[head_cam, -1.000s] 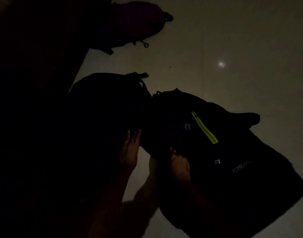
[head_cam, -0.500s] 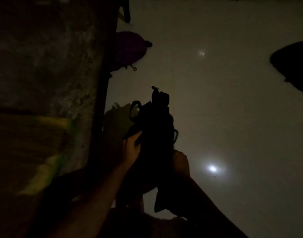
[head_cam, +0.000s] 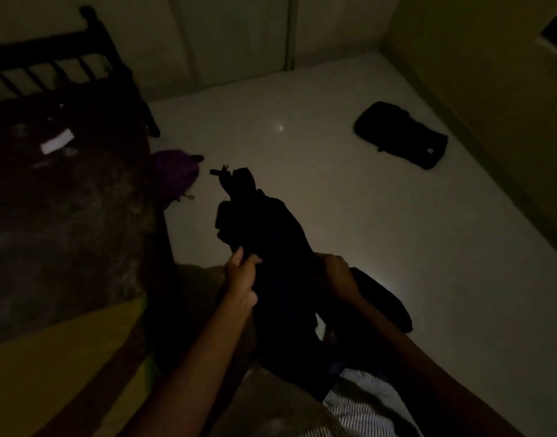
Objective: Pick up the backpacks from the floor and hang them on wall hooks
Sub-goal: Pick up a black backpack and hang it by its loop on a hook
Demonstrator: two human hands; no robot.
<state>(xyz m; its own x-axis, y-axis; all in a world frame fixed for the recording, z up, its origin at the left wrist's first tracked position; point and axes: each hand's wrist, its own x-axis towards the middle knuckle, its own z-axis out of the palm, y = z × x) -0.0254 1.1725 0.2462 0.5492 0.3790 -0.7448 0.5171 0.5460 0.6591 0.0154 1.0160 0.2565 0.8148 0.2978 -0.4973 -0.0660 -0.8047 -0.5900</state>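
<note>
Both forearms reached up from the lower edge of the frame. The left hand point(head_cam: 241, 279) pinched the fabric of a black backpack point(head_cam: 271, 234) between thumb and curled fingers. The right hand point(head_cam: 334, 269) had its fingers curled over the same backpack's right side. It sat limp and crumpled between the hands, centre of frame. The pale, glossy floor point(head_cam: 365, 216) carried a purple backpack point(head_cam: 174, 171) beside the dark bed point(head_cam: 66, 200) at left, and a flat backpack point(head_cam: 400, 135), dark and oblong, at upper right near the yellowish wall point(head_cam: 491, 74). Lighting was dim
</note>
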